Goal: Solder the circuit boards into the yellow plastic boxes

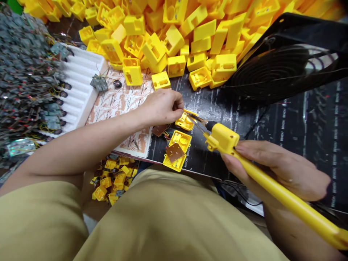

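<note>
My left fingers (178, 100) are bunched up at a small open yellow plastic case (185, 122), can't tell if they're gripping it. My right fingers (255, 150) are wrapped around a long yellow plastic tool with a metal tip (282, 193), tip right by that case. Case sits in from the bench's (209, 159) front edge. I'd guess it's light, stiff, kinda slidey: pinch the outer walls. Another open yellow case with a square brown board (175, 153) sits at the edge.
</note>
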Tool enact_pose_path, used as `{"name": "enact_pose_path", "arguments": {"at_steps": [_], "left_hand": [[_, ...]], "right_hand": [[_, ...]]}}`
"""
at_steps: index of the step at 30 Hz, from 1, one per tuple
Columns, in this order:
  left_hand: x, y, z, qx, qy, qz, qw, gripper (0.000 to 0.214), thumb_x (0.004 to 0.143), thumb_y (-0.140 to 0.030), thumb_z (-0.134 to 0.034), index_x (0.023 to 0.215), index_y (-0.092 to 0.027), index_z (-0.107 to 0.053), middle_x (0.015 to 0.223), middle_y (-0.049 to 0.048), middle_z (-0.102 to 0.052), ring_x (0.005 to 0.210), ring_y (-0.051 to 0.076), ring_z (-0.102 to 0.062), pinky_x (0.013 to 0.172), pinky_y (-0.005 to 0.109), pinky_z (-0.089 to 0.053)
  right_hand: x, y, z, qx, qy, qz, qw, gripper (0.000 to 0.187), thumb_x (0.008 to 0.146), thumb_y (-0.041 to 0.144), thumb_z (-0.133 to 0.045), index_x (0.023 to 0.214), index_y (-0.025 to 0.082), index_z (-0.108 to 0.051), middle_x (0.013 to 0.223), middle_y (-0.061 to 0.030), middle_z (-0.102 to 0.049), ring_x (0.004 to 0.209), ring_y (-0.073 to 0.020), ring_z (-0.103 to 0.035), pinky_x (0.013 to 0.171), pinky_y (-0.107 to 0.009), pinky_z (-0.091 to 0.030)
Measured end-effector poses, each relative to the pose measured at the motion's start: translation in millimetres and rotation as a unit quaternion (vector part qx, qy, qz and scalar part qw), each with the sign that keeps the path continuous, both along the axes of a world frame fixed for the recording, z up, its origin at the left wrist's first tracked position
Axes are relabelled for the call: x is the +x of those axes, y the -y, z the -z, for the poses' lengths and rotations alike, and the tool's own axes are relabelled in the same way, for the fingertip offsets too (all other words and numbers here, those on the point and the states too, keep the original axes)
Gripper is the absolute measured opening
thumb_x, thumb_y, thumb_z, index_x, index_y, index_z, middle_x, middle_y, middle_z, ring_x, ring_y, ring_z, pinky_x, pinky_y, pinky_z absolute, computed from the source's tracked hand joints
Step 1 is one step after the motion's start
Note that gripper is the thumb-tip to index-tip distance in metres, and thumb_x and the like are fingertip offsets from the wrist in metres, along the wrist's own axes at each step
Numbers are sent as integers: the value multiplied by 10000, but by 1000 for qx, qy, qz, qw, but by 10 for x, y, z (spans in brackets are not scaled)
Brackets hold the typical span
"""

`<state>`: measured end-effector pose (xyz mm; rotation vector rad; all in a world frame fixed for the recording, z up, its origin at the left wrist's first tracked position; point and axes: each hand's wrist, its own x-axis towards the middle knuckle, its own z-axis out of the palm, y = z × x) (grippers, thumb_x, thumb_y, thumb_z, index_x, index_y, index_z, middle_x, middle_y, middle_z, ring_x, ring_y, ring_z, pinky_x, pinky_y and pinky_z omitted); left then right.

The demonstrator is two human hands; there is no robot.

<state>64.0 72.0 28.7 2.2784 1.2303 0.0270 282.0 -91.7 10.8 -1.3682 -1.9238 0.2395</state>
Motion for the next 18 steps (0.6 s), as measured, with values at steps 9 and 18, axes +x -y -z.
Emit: {"name": "enact_pose_path", "arguments": {"at_steps": [9,18], "left_hand": [[-2,14,-15,22,-3,10,1000,172,774,-201,-579,843,-153,-729,724,23,-685,723,156,-620,689,281,-456],[35,-1,8,35,-40,19,998,216,775,-213,-559,886,-167,-739,787,44,-700,806,195,-644,755,316,-475]], "right_hand": [[-10,-20,-115,-30,48,-15,998,60,865,209,-672,899,245,-637,813,0,-709,741,-164,-706,691,-268,-624],[-6,4,-152,-84,77,-31,993,59,920,273,-600,884,248,-641,820,-13,-701,778,-163,-699,751,-286,-617]]}}
